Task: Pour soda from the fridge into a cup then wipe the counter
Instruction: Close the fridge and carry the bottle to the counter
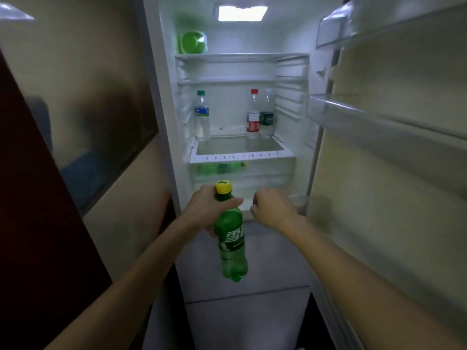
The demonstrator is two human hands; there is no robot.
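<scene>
Head view, left hand [204, 208] grips green, probably plastic bottle [231, 238] (capped)

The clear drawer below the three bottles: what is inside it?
A green bottle lies on its side in the drawer, yellow cap to the right. The frosted front blurs the rest; other contents cannot be told.

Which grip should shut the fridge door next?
Right. The right grip holds nothing and is nearer the open fridge door; the left grip holds the green soda bottle.
</scene>
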